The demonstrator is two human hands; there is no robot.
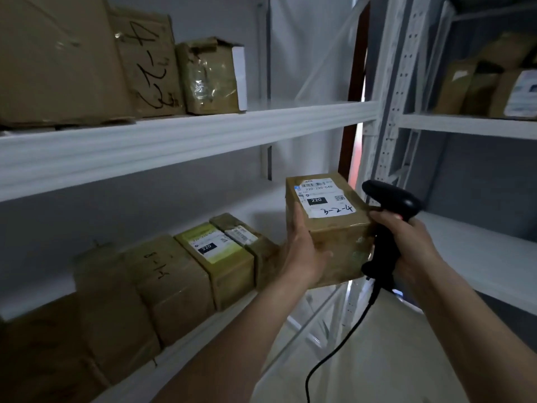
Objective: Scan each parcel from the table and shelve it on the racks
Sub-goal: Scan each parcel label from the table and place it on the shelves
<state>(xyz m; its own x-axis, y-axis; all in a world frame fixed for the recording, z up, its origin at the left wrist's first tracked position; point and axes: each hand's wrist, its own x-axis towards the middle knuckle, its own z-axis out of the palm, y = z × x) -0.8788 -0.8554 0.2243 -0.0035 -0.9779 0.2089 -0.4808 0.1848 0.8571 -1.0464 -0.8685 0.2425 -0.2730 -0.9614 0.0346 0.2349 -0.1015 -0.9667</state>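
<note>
A brown cardboard parcel [334, 239] with a white label marked "3-2-4" is held in the air at the right end of the lower rack shelf [186, 347]. My left hand [302, 251] grips its left side, thumb on the front face. My right hand [412, 242] grips the handle of a black barcode scanner [392, 199], its fingers touching the parcel's right edge. The scanner's head rises just right of the label, and its black cable [331, 350] hangs down.
Several taped parcels [174, 283] stand in a row on the lower shelf, just left of the held one. More boxes [145, 65] sit on the upper shelf [203, 132]. A second rack [476, 126] at the right carries parcels [494, 85] too; its lower board [479, 257] shows bare surface.
</note>
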